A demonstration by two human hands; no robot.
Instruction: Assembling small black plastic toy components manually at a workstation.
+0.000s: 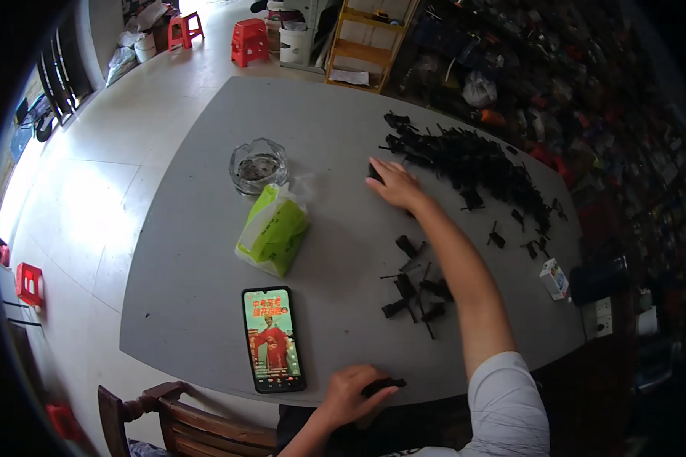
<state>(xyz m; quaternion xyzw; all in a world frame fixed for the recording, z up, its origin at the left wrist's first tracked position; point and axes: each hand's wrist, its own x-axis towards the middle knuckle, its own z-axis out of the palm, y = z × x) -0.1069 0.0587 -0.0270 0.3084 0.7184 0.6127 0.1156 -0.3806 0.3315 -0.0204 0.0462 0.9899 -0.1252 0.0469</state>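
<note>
Black, seemingly hard plastic: a small piece (pixel 383 386) is gripped between the thumb and bent fingers of the left hand (pixel 351 390), at the near edge of the grey table (pixel 343 297). Right hand (pixel 394 185) reaches far across, palm down, thumb and fingers lying around a dark piece (pixel 374 174); whether it is pinched or merely touched, cannot tell. Just beyond, to the right, a long heap (pixel 465 156) of similar black parts, many with thin stalks poking out. Nearer, by the right forearm, a loose cluster (pixel 404 286) of the same kind, blocky bodies with slender stems pointing every way. Handling, as judged by eye: each part light, body stiff, surface probably smooth enough to slide a little under dry fingertips. Stems look the weak point, likely to bend or to catch on neighbours in the heap. Best hold would be thumb and forefinger on opposite sides of the block, stem left free; lifting by the stem risks strain. Detail on the two pieces at the hands is mostly covered by fingers, so their stems cannot be made out. Left of the work: a phone (pixel 273 339) lying screen up, a green packet (pixel 278 238), a glass ashtray (pixel 242 181) just behind it. Small white carton (pixel 554 279) near the right edge.
</note>
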